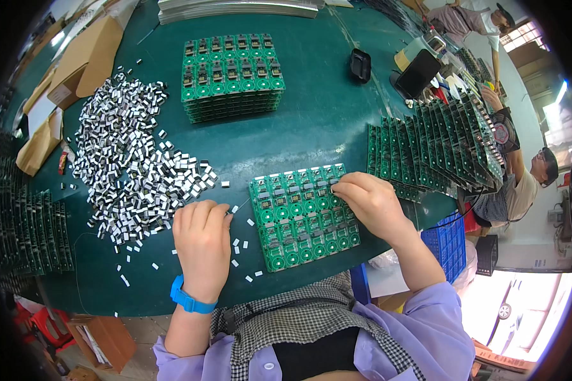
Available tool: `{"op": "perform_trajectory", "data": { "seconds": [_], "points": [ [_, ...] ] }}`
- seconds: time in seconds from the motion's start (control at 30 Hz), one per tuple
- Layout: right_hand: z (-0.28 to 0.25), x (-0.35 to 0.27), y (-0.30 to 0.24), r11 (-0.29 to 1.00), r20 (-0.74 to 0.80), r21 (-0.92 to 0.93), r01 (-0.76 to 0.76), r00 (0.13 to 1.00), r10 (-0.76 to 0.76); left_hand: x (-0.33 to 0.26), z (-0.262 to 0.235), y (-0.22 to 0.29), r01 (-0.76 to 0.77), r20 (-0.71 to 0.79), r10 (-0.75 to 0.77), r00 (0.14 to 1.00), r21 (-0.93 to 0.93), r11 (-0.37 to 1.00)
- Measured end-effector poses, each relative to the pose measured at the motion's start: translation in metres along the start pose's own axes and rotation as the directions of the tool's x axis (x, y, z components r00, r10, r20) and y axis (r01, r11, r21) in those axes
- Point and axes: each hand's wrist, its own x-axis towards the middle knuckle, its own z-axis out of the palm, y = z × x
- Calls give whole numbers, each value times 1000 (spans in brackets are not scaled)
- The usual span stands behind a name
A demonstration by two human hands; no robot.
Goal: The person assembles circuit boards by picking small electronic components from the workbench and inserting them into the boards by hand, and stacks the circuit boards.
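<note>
A panel of green circuit boards [306, 217] lies flat on the table in front of me, its rows fitted with small dark and grey parts. My right hand [374, 206] reaches over its upper right corner, thumb and fingertips pinched together at the board; whatever they hold is hidden. To the left of the panel, my left hand [201, 244] is closed, thumb against the fingers, with a tiny dark thing at the tips too small to name. A blue strap [190, 298] circles my left wrist. Beside that hand spreads a heap of small white-and-black rectangular parts [130, 159].
Stacked green circuit panels [232, 89] stand at the far middle. More boards stand in rows at the right [432, 143] and left [28, 232]. An open cardboard box [98, 60] borders the heap. A small black tray [360, 65] lies farther back. Co-workers sit at the right.
</note>
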Motion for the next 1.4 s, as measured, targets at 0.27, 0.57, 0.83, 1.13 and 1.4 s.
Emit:
{"op": "perform_trajectory", "data": {
  "seconds": [0.27, 0.57, 0.83, 1.13, 1.4],
  "points": [
    [-6, -5, -40, 999, -125, 29, -37, 991, 40, -18, -15, 31, 408, 380, -188, 906, -901, 145],
    [21, -29, -99, 564, 36, 796, -220, 947, 319, -42, 1, 57, 268, 216, -182, 959, -898, 348],
    [24, -37, -101, 711, -159, 702, -37, 965, 208, -43, -7, 58, 63, 37, -57, 998, -800, 596],
    [28, -39, -96, 703, -230, 708, 69, 963, 138, -42, 3, 48, -194, -95, 187, 978, -752, 630],
    [27, -37, -91, 680, -241, 719, 143, 969, 52, -41, 11, 45, -344, -211, 283, 936, -730, 590]
  ]
}}
